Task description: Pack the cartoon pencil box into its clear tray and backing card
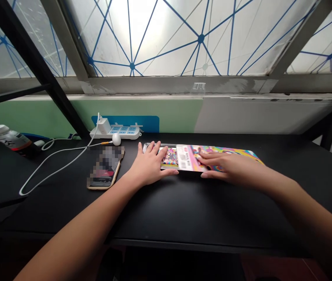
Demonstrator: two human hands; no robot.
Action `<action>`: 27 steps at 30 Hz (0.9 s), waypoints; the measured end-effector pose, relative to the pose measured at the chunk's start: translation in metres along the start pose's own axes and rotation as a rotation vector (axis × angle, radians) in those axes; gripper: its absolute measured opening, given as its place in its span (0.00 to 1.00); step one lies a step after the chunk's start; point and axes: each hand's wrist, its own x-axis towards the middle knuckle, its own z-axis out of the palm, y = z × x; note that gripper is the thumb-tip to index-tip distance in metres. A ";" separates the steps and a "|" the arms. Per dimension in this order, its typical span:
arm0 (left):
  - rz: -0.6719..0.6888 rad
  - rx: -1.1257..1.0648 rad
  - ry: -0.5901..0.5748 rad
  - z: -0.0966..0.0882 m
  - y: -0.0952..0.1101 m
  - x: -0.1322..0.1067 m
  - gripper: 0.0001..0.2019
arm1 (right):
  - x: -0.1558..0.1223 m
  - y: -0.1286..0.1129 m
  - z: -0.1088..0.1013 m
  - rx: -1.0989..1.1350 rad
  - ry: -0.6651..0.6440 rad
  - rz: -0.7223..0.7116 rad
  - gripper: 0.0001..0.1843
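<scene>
And here we are, looking down from the head camera at the black bench (183, 210), where we have both hands on a flat, brightly printed pack (189, 158) lying lengthwise just right of centre! Our left hand (150, 164) sits over the pack's left end, its fingers (151, 147) spread apart across a clear plastic edge (146, 148), with the thumb by the near edge. Our right hand (230, 168) comes in from the other side, its fingers (209, 158) close together and laid across the pink printed cover, touching it. Are we gripping or just resting? We can't tell from here! Just left of our left hand lies a phone (105, 168) in a gold-edged case, its screen blurred. A white cable (54, 168) loops across the bench towards a white power strip (121, 132) against the wall, and far over on the left stands a white-capped bottle (10, 138), lying tilted on the bench. Beyond it all, a frosted window (160, 39) with blue lines fills the top of the view.
</scene>
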 end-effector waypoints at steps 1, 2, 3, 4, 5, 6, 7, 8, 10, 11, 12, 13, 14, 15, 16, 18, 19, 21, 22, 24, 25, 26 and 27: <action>0.000 -0.001 0.001 0.000 0.000 0.000 0.50 | -0.006 0.008 0.002 -0.022 0.018 0.037 0.29; 0.003 0.000 0.003 0.000 -0.001 0.000 0.50 | -0.012 0.013 0.006 -0.048 0.043 0.061 0.28; 0.006 0.001 0.006 0.000 -0.001 0.000 0.50 | -0.017 0.017 0.012 -0.079 0.082 0.078 0.28; 0.009 0.002 0.010 0.000 -0.001 -0.001 0.50 | -0.021 0.018 0.019 -0.108 0.128 0.085 0.29; 0.015 0.004 0.017 -0.001 -0.001 -0.001 0.50 | -0.024 0.017 0.027 -0.131 0.180 0.079 0.30; 0.027 0.006 0.026 -0.001 -0.001 -0.002 0.50 | -0.025 0.015 0.035 -0.152 0.231 0.066 0.32; 0.047 0.006 0.038 -0.002 -0.001 -0.002 0.49 | -0.025 0.012 0.043 -0.174 0.279 0.056 0.34; 0.075 0.003 0.054 -0.002 0.001 -0.002 0.47 | -0.024 0.008 0.049 -0.194 0.314 0.043 0.36; 0.144 -0.013 0.086 -0.002 0.005 -0.003 0.42 | -0.017 0.000 0.057 -0.230 0.342 0.013 0.36; 0.172 -0.023 0.097 -0.001 0.008 -0.003 0.40 | -0.013 -0.003 0.059 -0.240 0.338 -0.004 0.35; 0.188 -0.029 0.101 0.000 0.011 -0.003 0.39 | -0.007 -0.006 0.059 -0.245 0.329 -0.017 0.34; 0.189 -0.030 0.098 0.001 0.014 -0.002 0.39 | -0.002 -0.009 0.059 -0.245 0.325 -0.022 0.32; 0.179 -0.031 0.089 0.003 0.016 -0.002 0.40 | 0.003 -0.010 0.058 -0.241 0.326 -0.023 0.31; 0.164 -0.033 0.078 0.004 0.018 -0.002 0.40 | 0.006 -0.011 0.057 -0.237 0.327 -0.020 0.29; 0.149 -0.038 0.070 0.006 0.019 -0.002 0.39 | 0.008 -0.011 0.056 -0.233 0.327 -0.018 0.28; 0.132 -0.053 0.062 0.006 0.018 -0.002 0.37 | 0.006 -0.007 0.054 -0.229 0.325 -0.016 0.26; 0.133 -0.062 0.060 0.005 0.017 -0.002 0.36 | 0.002 -0.004 0.054 -0.229 0.324 -0.016 0.26; 0.143 -0.073 0.058 0.003 0.014 -0.001 0.33 | -0.012 0.005 0.054 -0.229 0.334 -0.002 0.28; 0.147 -0.079 0.056 0.001 0.012 0.000 0.32 | -0.021 0.010 0.054 -0.226 0.342 0.009 0.29; 0.148 -0.091 0.053 -0.002 0.008 0.002 0.30 | -0.043 0.021 0.056 -0.224 0.363 0.029 0.34; 0.144 -0.096 0.053 -0.004 0.006 0.003 0.29 | -0.054 0.026 0.057 -0.229 0.377 0.041 0.36; 0.138 -0.098 0.053 -0.004 0.004 0.005 0.28 | -0.064 0.030 0.057 -0.238 0.396 0.054 0.37; 0.129 -0.099 0.053 -0.005 0.002 0.006 0.28 | -0.073 0.034 0.057 -0.252 0.417 0.070 0.38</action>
